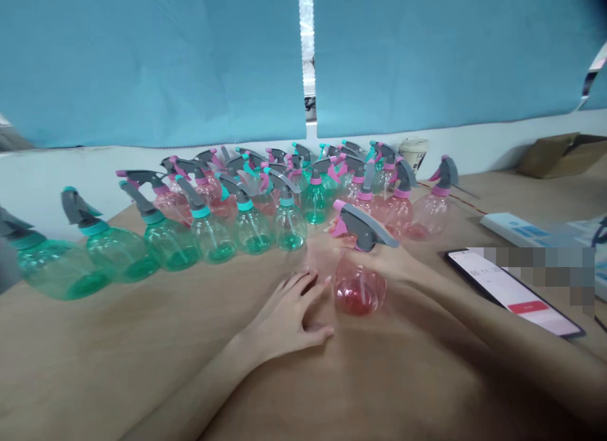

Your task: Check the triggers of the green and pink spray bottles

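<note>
Right hand [374, 262] makes a narrow grip around the neck of a translucent pink plastic spray bottle [358, 289], which stands on the tan counter [99, 359] directly in front of the person. A grey trigger head with pink trim [364, 229] sits just above that hand; whether it is screwed on cannot be told. Left hand [287, 317] lies open and flat on the counter, fingers spread, just beside the bottle. Beyond the hands, crowded rows of translucent green spray bottles [213, 237] with teal collars and translucent pink spray bottles [429, 216] with pink collars stand on the counter. To the right lie a black-edged smartphone [515, 295], partly pixelated, with a red button on its white screen, and a pale printed box [512, 229]. A paper cup [413, 153] and a brown cardboard box [562, 155] stand farther back, beneath a blue curtain [142, 61].
</note>
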Demonstrator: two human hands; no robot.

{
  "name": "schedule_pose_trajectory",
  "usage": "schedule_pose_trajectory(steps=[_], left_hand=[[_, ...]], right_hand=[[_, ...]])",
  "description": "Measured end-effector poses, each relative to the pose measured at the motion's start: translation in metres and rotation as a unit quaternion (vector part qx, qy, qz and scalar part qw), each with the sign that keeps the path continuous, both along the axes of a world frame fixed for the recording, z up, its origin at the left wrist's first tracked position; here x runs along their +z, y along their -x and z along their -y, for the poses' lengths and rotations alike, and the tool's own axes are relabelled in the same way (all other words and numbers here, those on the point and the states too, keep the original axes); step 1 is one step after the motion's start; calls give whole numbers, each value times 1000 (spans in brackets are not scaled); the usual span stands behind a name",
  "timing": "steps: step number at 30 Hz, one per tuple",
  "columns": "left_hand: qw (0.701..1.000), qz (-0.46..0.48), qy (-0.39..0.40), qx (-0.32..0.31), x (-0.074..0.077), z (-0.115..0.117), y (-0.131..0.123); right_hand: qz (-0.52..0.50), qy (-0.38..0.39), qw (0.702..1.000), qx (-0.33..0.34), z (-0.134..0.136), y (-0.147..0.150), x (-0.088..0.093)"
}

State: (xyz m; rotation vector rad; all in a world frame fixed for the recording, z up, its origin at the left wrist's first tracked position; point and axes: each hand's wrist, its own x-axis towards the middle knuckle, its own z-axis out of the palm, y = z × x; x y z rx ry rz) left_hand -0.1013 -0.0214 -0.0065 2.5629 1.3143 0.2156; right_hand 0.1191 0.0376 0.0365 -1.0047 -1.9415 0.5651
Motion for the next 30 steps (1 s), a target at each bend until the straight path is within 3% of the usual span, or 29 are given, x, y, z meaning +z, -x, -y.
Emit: schedule_pose_trajectory(steps=[6,12,19,30], left_hand=[[1000,-4,-4,-7,-1,0,1],[1000,-11,-3,-5,-1,0,0],[1000,-11,-10,0,-2,0,0],[998,-30,-27,53,-4,-3,0]], right_hand=[[-58,10,998,3,4,6,1],[-28,19,999,-12,4,6,5],[-52,84,993,62,0,7,7],[-85,91,989,78,-4,7,-4]])
